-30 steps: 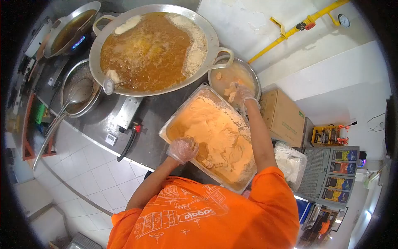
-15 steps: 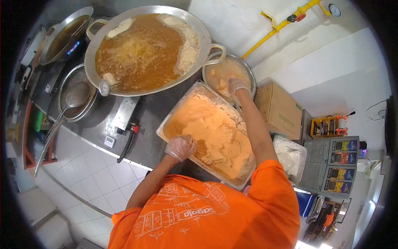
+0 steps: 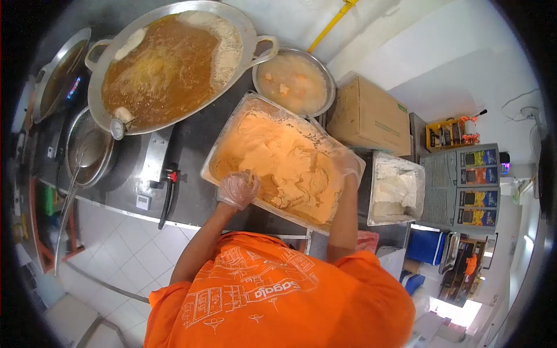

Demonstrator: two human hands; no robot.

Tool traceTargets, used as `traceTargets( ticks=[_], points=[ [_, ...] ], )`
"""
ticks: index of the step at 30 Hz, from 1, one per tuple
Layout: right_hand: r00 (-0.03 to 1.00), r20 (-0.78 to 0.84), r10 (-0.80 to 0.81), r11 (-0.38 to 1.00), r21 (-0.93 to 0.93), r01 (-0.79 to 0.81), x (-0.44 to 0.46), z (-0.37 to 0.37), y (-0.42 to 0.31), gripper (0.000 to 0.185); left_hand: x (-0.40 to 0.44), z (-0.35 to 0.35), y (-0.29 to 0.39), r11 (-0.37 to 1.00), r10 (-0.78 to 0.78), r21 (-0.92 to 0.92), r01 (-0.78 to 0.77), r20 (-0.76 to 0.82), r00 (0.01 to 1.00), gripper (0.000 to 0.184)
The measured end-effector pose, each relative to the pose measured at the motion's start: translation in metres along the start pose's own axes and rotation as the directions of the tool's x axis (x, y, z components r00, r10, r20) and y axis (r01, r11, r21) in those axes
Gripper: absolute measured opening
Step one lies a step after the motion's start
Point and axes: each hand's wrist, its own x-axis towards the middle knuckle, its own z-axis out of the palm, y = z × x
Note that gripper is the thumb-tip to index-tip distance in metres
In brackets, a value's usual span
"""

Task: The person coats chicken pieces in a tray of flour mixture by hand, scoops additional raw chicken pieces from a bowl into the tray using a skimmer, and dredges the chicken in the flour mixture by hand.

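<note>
A large tray [image 3: 209, 165] of orange flour lies before me on the dark counter. My left hand [image 3: 238, 189], in a clear plastic glove, is closed at the tray's near left edge; whatever it may hold is hidden. My right hand [image 3: 346, 164], gloved too, is over the tray's right end, blurred by motion, its fingers hard to make out. Behind the tray stands a metal bowl [image 3: 299, 87] of cloudy liquid with orange pieces in it. A wide pan [image 3: 165, 66] of bubbling oil, with pale foam and a dial thermometer [image 3: 118, 129], is at the upper left.
A cardboard box [image 3: 371, 116] stands behind the tray's right end, and a smaller tray of white flour [image 3: 397, 188] sits right of it. At the left are a strainer in a bowl [image 3: 89, 148] and a second pan [image 3: 61, 75]. A timer [image 3: 143, 202] and a black hose [image 3: 169, 200] lie near the front edge.
My right hand has left the bowl of liquid and come over the right end of the flour tray. My left hand stays at the tray's edge. The view has shifted to the right.
</note>
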Motion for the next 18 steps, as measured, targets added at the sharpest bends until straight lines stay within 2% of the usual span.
traceTargets(
  ticks=[1, 2, 3, 5, 6, 8, 9, 11, 13, 15, 17, 18],
  points=[
    [0.980, -0.196, 0.036, 0.978, 0.210, 0.007, -0.009, 0.038, -0.006, 0.046, 0.000, 0.002, 0.000, 1.000, -0.003, 0.014, 0.003, 0.013, 1.000, 0.034],
    [0.986, -0.058, 0.158, 0.895, 0.430, -0.118, -0.010, 0.019, -0.036, 0.046, 0.001, 0.004, -0.001, 1.000, 0.006, 0.016, -0.006, 0.013, 1.000, 0.034],
    [0.965, 0.105, 0.241, 0.751, 0.609, -0.254, -0.013, -0.019, -0.078, 0.046, 0.001, 0.005, -0.003, 0.999, 0.010, 0.035, -0.012, 0.050, 0.999, 0.035],
    [0.949, 0.157, 0.273, 0.851, 0.421, -0.315, -0.019, -0.093, -0.134, 0.048, 0.000, 0.004, -0.003, 0.998, 0.022, 0.059, -0.028, 0.098, 0.995, 0.036],
    [0.947, 0.158, 0.281, 0.845, 0.426, -0.322, -0.007, -0.082, -0.143, 0.048, 0.001, 0.001, 0.000, 0.999, 0.004, 0.042, -0.008, 0.097, 0.995, 0.036],
    [0.903, 0.384, 0.191, 0.941, 0.190, -0.280, 0.022, -0.045, -0.153, 0.047, 0.001, 0.000, 0.001, 0.999, -0.008, 0.034, 0.005, 0.094, 0.996, 0.036],
    [0.906, 0.379, 0.191, 0.939, 0.198, -0.281, 0.021, -0.032, -0.151, 0.047, 0.000, 0.004, -0.001, 1.000, 0.002, 0.027, -0.005, 0.077, 0.997, 0.035],
    [0.926, 0.166, 0.338, 0.896, 0.243, -0.371, 0.006, -0.014, -0.136, 0.040, -0.001, 0.004, -0.002, 1.000, 0.001, 0.021, -0.002, 0.051, 0.999, 0.035],
    [0.808, 0.083, 0.583, 0.684, 0.486, -0.544, -0.021, -0.036, -0.117, 0.032, -0.002, 0.002, -0.001, 1.000, -0.019, 0.004, 0.019, 0.064, 0.998, 0.034],
    [0.880, 0.096, 0.465, 0.580, 0.718, -0.385, -0.063, -0.047, -0.073, 0.040, -0.002, 0.003, -0.003, 1.000, -0.022, 0.010, 0.021, 0.064, 0.998, 0.034],
    [0.864, -0.043, 0.501, 0.538, 0.798, -0.273, -0.092, -0.048, -0.051, 0.054, 0.000, 0.004, -0.002, 1.000, -0.011, 0.012, 0.010, 0.071, 0.997, 0.033],
    [0.864, -0.041, 0.502, 0.541, 0.794, -0.277, -0.093, -0.034, -0.035, 0.054, 0.000, 0.003, -0.001, 0.999, -0.015, 0.038, 0.012, 0.065, 0.998, 0.033]
  ],
)
